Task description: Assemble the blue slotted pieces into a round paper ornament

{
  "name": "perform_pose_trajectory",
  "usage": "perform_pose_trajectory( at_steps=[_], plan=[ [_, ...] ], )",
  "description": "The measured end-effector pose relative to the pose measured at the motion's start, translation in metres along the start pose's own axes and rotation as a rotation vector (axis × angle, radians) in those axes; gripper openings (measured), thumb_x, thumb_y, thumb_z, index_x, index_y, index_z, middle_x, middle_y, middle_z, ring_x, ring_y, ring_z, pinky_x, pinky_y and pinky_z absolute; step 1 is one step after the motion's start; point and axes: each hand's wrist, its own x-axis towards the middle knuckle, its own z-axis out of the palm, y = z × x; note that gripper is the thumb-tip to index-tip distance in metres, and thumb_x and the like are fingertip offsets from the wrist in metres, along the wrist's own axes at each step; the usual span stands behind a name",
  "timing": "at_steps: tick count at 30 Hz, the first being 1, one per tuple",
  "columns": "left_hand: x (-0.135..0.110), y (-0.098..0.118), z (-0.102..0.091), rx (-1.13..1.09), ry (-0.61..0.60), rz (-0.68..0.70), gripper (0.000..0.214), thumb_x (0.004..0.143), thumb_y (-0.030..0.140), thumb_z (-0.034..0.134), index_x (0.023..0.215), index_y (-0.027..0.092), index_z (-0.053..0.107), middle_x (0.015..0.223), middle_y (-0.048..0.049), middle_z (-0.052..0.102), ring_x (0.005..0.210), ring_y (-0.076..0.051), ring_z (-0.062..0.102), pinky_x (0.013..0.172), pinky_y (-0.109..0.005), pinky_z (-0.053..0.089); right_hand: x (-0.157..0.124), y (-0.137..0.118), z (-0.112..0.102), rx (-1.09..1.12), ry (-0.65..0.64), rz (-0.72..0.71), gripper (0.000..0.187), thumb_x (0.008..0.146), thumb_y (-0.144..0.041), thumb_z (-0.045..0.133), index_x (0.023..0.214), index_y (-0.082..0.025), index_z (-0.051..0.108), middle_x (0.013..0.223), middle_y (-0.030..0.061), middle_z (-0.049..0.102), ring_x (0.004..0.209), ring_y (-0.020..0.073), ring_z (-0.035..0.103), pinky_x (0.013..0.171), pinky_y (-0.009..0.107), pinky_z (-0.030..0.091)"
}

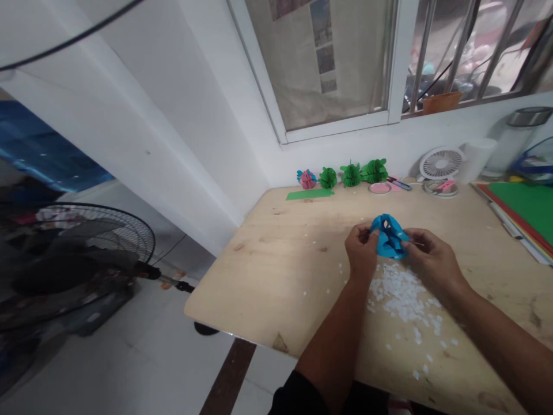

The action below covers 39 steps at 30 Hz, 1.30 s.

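A blue folded paper piece (390,245), curved with an opening in its upper part, is held up between my two hands over the table. My left hand (362,248) pinches its left edge with thumb and fingers. On the other side, my right hand (434,253) grips the right edge. Beneath them, many small white paper bits (401,294) lie scattered on the wooden tabletop (276,271). The fingers partly hide the blue paper's sides.
Along the wall stand a pink-and-blue paper figure (307,179) and several green ones (351,174). A green strip (309,195), a utility knife (399,183), a small white fan (441,164) and coloured paper sheets (527,207) lie around. A floor fan (86,259) stands left.
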Motion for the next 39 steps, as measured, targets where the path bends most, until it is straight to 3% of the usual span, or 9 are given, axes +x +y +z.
perform_pose_trajectory(
  at_steps=[6, 15, 34, 39],
  plan=[
    [0.0, 0.002, 0.002, -0.1, 0.034, -0.098, 0.033, 0.061, 0.039, 0.084, 0.076, 0.014, 0.068, 0.065, 0.0002, 0.069, 0.059, -0.01, 0.062, 0.057, -0.02, 0.049, 0.0, -0.004, 0.001, 0.076, -0.022, 0.073, 0.05, 0.054, -0.056, 0.086, 0.086, -0.021, 0.07, 0.075, 0.0037, 0.071, 0.063, 0.0174, 0.065, 0.055, 0.029, 0.055],
    [-0.002, 0.003, 0.004, -0.203, 0.038, -0.236, 0.038, 0.053, 0.037, 0.089, 0.073, 0.012, 0.068, 0.064, 0.0001, 0.068, 0.055, -0.008, 0.059, 0.056, -0.021, 0.045, 0.001, -0.004, 0.0, 0.034, -0.068, 0.088, 0.051, 0.055, -0.051, 0.087, 0.093, -0.021, 0.07, 0.081, 0.0046, 0.073, 0.071, 0.0192, 0.067, 0.062, 0.03, 0.056],
    [-0.003, 0.008, 0.004, -0.17, -0.003, -0.24, 0.04, 0.049, 0.042, 0.09, 0.07, 0.013, 0.071, 0.065, -0.0032, 0.07, 0.058, -0.012, 0.061, 0.059, -0.023, 0.046, 0.0, -0.013, -0.002, 0.073, -0.124, 0.264, 0.052, 0.042, -0.054, 0.091, 0.073, -0.019, 0.068, 0.062, 0.0013, 0.067, 0.054, 0.0136, 0.056, 0.05, 0.026, 0.045],
    [0.002, 0.001, 0.0, -0.161, 0.017, -0.264, 0.038, 0.05, 0.039, 0.089, 0.071, 0.013, 0.07, 0.065, -0.0026, 0.07, 0.059, -0.012, 0.061, 0.06, -0.024, 0.047, 0.004, -0.007, -0.008, 0.287, -0.187, 0.374, 0.04, 0.049, -0.047, 0.091, 0.073, -0.021, 0.071, 0.065, 0.0019, 0.07, 0.059, 0.0155, 0.062, 0.054, 0.025, 0.05]
  ],
)
